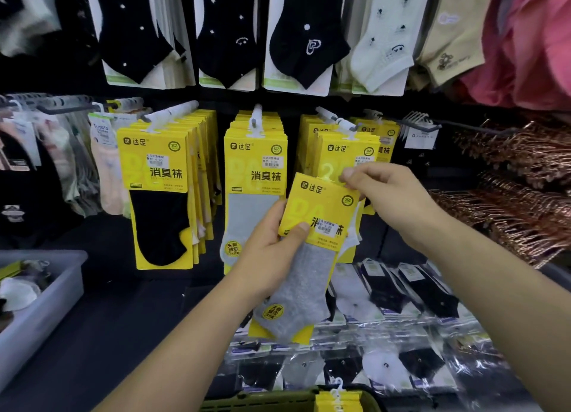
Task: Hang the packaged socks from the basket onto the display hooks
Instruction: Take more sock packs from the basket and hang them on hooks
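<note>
A yellow-carded pack of grey socks is held up in front of the display. My left hand grips its left side, thumb across the card. At the pack's top right corner my right hand pinches its clear plastic hanger. Behind it, three hooks carry stacks of like yellow packs: black socks, grey socks and a right stack. The green basket sits at the bottom edge with another yellow pack in it.
A grey plastic bin with loose socks stands at the left. Bagged socks lie on the shelf below the hooks. Copper-coloured hangers are stacked at the right. More socks hang in the row above.
</note>
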